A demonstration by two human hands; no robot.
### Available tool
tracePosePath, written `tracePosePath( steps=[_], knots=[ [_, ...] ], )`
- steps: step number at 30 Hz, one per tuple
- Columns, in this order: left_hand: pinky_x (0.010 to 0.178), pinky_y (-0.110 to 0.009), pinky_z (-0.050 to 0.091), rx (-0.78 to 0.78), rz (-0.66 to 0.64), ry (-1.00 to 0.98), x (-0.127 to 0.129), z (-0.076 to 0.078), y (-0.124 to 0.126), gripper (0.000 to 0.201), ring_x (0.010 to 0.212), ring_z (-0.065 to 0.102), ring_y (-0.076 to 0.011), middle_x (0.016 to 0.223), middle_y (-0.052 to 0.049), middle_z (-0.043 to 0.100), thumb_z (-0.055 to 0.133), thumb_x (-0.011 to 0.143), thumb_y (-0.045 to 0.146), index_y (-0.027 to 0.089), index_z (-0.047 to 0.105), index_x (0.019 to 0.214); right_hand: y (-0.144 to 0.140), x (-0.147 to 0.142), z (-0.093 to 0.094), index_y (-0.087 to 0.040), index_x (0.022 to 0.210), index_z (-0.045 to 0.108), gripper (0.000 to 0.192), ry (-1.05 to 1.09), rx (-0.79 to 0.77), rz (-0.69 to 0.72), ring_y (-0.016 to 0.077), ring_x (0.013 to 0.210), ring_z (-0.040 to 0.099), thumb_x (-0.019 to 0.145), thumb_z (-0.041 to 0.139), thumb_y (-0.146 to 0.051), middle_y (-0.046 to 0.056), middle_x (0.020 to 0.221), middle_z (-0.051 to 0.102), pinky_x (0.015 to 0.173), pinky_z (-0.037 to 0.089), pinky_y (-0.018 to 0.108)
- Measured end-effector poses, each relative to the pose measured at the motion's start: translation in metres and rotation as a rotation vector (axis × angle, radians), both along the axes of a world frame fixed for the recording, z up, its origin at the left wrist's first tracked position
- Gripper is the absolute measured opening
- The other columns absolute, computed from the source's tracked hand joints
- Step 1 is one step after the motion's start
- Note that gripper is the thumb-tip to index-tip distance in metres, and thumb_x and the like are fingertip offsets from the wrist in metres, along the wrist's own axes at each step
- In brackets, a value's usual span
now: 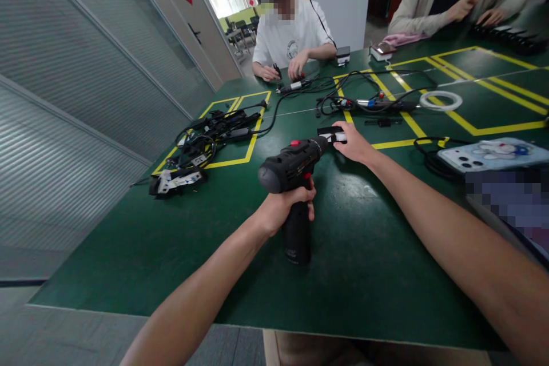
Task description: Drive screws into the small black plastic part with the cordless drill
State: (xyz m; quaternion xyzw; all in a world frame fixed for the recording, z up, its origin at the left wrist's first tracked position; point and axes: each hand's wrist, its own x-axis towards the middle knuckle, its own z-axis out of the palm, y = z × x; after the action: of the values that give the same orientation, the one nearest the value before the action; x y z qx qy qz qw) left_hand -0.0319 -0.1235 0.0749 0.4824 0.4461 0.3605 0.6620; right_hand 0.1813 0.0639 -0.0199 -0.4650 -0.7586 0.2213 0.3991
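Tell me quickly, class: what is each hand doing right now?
Left hand: closed around the black power screwdriver grip.
Right hand: holding a small black-and-white part at the tool's tip.

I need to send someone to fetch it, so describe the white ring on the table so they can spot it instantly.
Start at the green table marked with yellow tape lines. On its far right side, past the phone, a white ring lies flat across a yellow line. It is the only pale closed hoop there; the cables beside it are dark and tangled.

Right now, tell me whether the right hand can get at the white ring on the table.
Probably yes. The right hand rests on a small black-and-white part at the drill's tip; bare green table and one yellow line lie between it and the white ring.
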Motion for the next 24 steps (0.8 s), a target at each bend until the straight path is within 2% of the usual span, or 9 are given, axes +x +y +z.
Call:
tracePosePath(
  steps=[7,24],
  knots=[
    [0.054,-0.027,0.044,0.005,0.007,0.000,0.0006,0.0000,0.0000,0.024,0.050,0.058,-0.0108,0.076,0.001,0.056,0.062,0.070,0.024,0.016,0.053,0.091,0.0006,0.0000,-0.0015,-0.027,0.125,0.049,0.049,0.004,-0.024,-0.009,0.0276,0.116,0.052,0.077,0.061,-0.026,0.008,0.124,0.048,0.103,0.042,0.047],
    [0.055,-0.027,0.045,0.019,-0.008,0.006,0.0004,0.0016,-0.0006,0.019,0.051,0.059,-0.0119,0.073,0.001,0.055,0.062,0.073,0.023,0.015,0.052,0.088,-0.0020,-0.0012,0.0019,-0.026,0.126,0.050,0.047,-0.021,-0.043,-0.033,0.0274,0.112,0.053,0.080,0.061,-0.027,0.009,0.120,0.048,0.103,0.041,0.047]
  ],
)
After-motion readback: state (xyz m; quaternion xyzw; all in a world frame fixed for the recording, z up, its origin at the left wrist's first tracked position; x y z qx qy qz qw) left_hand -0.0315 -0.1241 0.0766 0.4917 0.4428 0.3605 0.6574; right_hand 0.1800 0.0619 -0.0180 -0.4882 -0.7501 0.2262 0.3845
